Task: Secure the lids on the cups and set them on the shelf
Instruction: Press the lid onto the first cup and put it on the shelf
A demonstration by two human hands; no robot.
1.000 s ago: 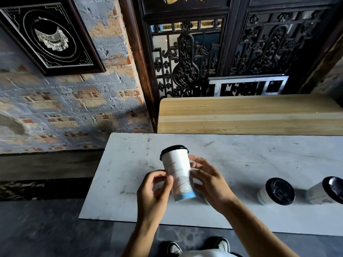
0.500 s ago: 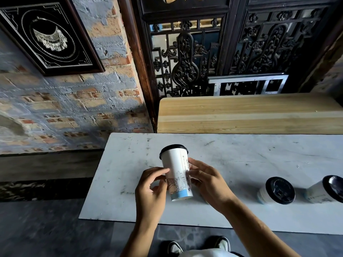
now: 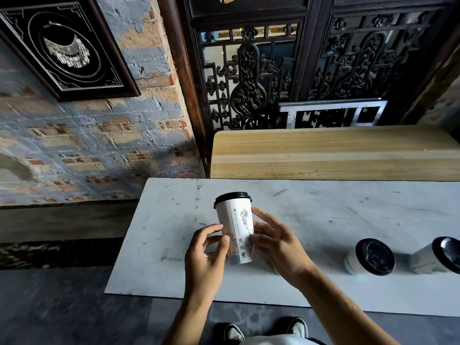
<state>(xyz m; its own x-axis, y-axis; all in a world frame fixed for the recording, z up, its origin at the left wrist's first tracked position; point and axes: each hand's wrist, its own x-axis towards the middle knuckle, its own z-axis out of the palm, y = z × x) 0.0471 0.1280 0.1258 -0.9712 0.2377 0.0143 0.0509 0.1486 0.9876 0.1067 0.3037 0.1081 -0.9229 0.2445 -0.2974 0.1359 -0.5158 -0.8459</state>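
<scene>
A tall white paper cup [image 3: 236, 225] with a black lid [image 3: 232, 198] and line drawings is held upright just above the white table [image 3: 323, 215]. My left hand [image 3: 206, 255] pinches its lower left side with thumb and fingers. On the cup's right side, my right hand [image 3: 276, 242] holds it with curled fingertips. Two more lidded cups stand on the table at the right: one [image 3: 371, 257] near the middle right, another [image 3: 438, 256] cut off by the frame edge. The wooden shelf [image 3: 336, 153] runs behind the table, bare.
A brick wall with a framed picture [image 3: 64, 46] rises at the left. A dark carved wooden screen [image 3: 311, 68] and a metal frame [image 3: 333, 113] stand behind the shelf. My shoes [image 3: 263, 329] show below the table's front edge.
The cup has been turned in my hands, showing a different part of its print, and it stands more upright. Both hands shifted their fingers slightly on it.
</scene>
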